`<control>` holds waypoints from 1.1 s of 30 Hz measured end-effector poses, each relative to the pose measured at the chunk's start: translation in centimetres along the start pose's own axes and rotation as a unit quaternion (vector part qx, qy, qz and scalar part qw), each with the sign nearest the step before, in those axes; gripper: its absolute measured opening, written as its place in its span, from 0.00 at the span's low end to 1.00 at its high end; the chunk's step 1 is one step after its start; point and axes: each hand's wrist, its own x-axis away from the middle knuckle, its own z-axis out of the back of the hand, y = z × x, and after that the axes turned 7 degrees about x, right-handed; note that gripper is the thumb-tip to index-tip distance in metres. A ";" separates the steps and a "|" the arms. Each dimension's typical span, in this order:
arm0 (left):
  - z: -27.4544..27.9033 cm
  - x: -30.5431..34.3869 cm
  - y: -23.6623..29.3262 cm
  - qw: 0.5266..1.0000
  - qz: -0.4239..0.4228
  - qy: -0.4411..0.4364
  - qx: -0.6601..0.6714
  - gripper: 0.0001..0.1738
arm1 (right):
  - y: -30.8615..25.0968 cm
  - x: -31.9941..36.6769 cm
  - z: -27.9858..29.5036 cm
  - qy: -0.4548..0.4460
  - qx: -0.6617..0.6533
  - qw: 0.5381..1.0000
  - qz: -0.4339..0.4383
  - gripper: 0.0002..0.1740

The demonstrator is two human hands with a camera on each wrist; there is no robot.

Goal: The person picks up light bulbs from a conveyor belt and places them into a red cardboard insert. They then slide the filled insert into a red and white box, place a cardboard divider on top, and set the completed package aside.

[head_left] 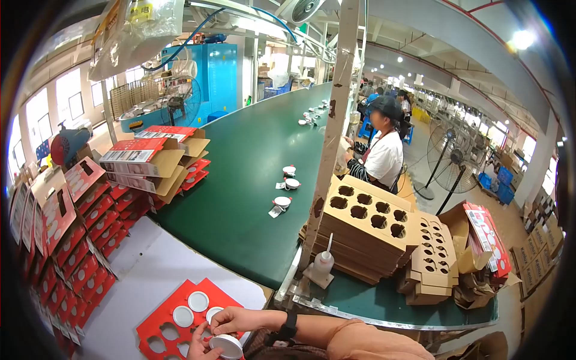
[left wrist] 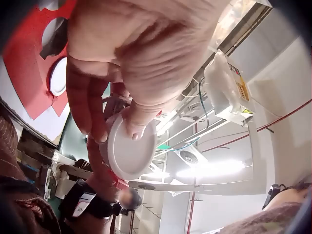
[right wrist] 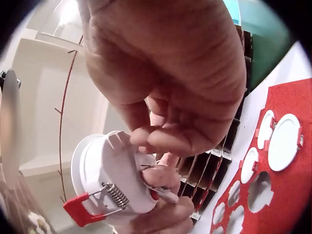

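Observation:
A white round downlight (head_left: 227,346) with red-tipped spring clips is held between both hands above the red card. My left hand (head_left: 203,347) grips its body; in the left wrist view the thumb lies on the white face (left wrist: 130,151). Fingertips of my right hand (right wrist: 170,68) pinch together at the back of the housing (right wrist: 105,170), beside a coiled spring (right wrist: 116,195); the exact part between them is hidden. Beneath lies a red card (head_left: 174,294) with round holes, some filled by white downlights (head_left: 198,301), others unfilled.
Stacked red cartons (head_left: 90,240) line the left side. A green conveyor (head_left: 240,180) carries several downlights (head_left: 282,204). Right of a post (head_left: 336,120) are brown cardboard inserts (head_left: 366,210) and a white bottle (head_left: 323,264). A person (head_left: 384,150) sits beyond.

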 end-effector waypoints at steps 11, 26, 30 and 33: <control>3.9 -0.3 -4.3 0.999 -0.007 -0.045 0.002 0.41 | 0.5 0.3 -0.7 -0.001 -0.046 0.999 0.021 0.10; -0.9 -0.6 1.4 0.988 0.044 0.145 -0.034 0.20 | 0.3 2.2 -1.2 0.082 0.172 0.982 -0.018 0.22; -0.8 -1.2 0.2 0.989 0.043 0.137 0.015 0.24 | 0.9 2.0 -2.3 0.158 0.314 0.934 -0.057 0.22; -0.3 -0.6 -0.1 0.989 -0.014 0.075 -0.129 0.30 | -1.2 2.4 -1.5 0.166 0.283 0.926 -0.187 0.22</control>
